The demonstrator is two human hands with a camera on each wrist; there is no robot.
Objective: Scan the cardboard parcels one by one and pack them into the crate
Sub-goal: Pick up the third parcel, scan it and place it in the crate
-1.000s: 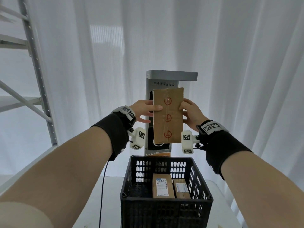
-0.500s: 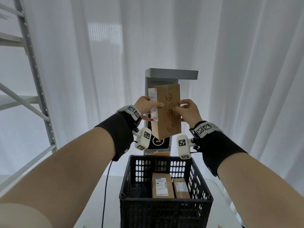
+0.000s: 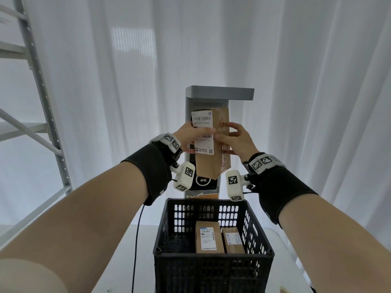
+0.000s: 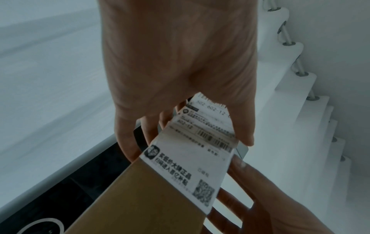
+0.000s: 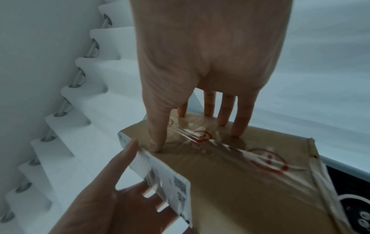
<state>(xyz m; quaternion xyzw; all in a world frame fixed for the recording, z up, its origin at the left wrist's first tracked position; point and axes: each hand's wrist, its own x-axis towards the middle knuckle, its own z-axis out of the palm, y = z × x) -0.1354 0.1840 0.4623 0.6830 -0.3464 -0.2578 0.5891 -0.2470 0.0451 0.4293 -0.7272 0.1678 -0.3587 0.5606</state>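
A cardboard parcel is held upright in front of the grey scanner tower, its white barcode label turned toward me. My left hand grips its left side, thumb across the label and fingers behind it; the left wrist view shows this grip on the parcel. My right hand presses thumb and fingertips on the taped face with red stamps, clear in the right wrist view on the parcel. Below stands the black crate, holding two labelled parcels.
A grey metal shelf rack stands at the left, and white curtains hang behind. The crate sits on a white table, with a black cable running down its left side. A cardboard corner shows at the bottom right.
The parcel has turned about its long axis, so the labelled face now points at me and the taped face points right. My right hand went from gripping its edge to pressing on that taped face.
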